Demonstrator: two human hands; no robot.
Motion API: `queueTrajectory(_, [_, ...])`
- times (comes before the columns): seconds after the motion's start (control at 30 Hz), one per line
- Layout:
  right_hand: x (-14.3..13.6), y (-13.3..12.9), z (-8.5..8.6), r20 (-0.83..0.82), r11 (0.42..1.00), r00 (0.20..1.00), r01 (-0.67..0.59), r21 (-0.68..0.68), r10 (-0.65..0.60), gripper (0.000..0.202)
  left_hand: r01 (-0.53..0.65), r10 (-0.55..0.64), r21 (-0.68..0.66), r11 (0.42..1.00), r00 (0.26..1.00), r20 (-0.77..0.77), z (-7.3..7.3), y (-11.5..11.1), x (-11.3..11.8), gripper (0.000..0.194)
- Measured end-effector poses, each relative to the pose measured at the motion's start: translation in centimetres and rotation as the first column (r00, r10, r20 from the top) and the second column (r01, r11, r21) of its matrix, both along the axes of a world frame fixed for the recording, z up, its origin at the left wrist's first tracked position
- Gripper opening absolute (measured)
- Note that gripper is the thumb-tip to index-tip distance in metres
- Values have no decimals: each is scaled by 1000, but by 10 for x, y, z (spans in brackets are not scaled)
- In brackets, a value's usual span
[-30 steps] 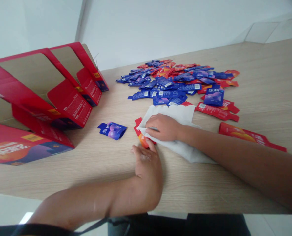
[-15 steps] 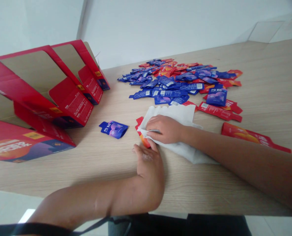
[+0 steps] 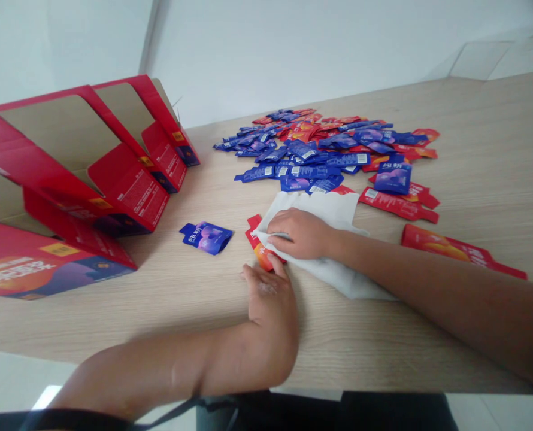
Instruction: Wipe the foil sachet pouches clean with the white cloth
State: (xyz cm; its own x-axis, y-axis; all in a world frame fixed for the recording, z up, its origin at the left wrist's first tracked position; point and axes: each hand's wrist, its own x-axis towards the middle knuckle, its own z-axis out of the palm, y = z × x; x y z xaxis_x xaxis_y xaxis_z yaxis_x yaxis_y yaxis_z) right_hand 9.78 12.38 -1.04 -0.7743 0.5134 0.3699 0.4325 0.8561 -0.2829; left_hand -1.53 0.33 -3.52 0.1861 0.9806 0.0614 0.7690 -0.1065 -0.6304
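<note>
A white cloth (image 3: 338,209) lies on the table, with my right hand (image 3: 300,233) closed on its left part. Beneath the cloth's left edge a red and orange pouch (image 3: 261,250) sticks out, flat on the wood. My left hand (image 3: 269,281) rests just below that pouch, fingers apart, one fingertip touching its lower end. To the left lies a single blue pouch (image 3: 206,237). A larger red pouch (image 3: 462,250) lies right of the cloth, partly behind my right forearm.
Behind the cloth spreads a heap of blue and red pouches (image 3: 314,149). Open red cardboard boxes (image 3: 136,185) stand along the left side of the table (image 3: 181,299). A white wall rises behind.
The cloth's left edge has shifted slightly right in my right hand, so more of the red and orange pouch shows. My left hand has hardly moved.
</note>
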Motion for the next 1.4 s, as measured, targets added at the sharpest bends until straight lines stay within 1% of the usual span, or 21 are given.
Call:
queueTrajectory(0.17, [0, -2, 1, -38, 992, 992, -124, -10, 123, 24, -15, 15, 2, 1000, 998, 57, 0, 0, 1, 50])
queueTrajectory(0.27, [0, -4, 1, -49, 990, 989, -143, -10, 142, 23, -4, 3, 14, 1000, 997, 79, 0, -1, 0, 50])
queueTrajectory(0.33, [0, -4, 1, -50, 992, 991, -127, -12, 126, 23, -1, -1, 27, 1000, 997, 76, -1, -2, 0, 50])
queueTrajectory(0.43, [-1, -2, 0, -42, 998, 997, -64, -14, 64, 25, -8, 6, 31, 999, 997, 76, -1, -3, 0, 50])
queueTrajectory(0.63, [1, 3, -1, 4, 999, 999, 43, -16, -43, 27, -30, 31, -7, 1000, 974, 224, -1, -1, 0, 50])
queueTrajectory(0.7, [2, 4, -1, 7, 998, 998, 57, -17, -57, 27, -30, 31, -5, 1000, 975, 220, 0, -2, 1, 49])
queueTrajectory(0.8, [2, 3, -1, 4, 999, 999, 39, -12, -39, 26, -32, 32, -5, 999, 982, 184, 3, -2, 2, 49])
queueTrajectory(0.9, [2, 1, 0, -8, 1000, 1000, -17, -12, 17, 25, -27, 27, -4, 1000, 989, 143, 4, -2, 2, 49])
queueTrajectory(1.03, [1, -2, 1, -54, 993, 992, -113, -37, 111, 23, -21, 21, -1, 1000, 987, 158, 3, -1, 1, 49])
queueTrajectory(1.17, [1, -3, 1, -84, 986, 986, -151, -63, 146, 26, -23, 23, -5, 1000, 985, 173, 2, -1, 0, 49])
queueTrajectory(1.27, [1, -3, 0, -85, 987, 987, -145, -74, 138, 27, -15, 15, -1, 1000, 985, 172, 0, -1, 0, 49])
queueTrajectory(1.4, [1, 0, 1, -41, 996, 998, -60, -67, 57, 29, -12, 11, 9, 1000, 994, 113, -1, -2, -1, 50])
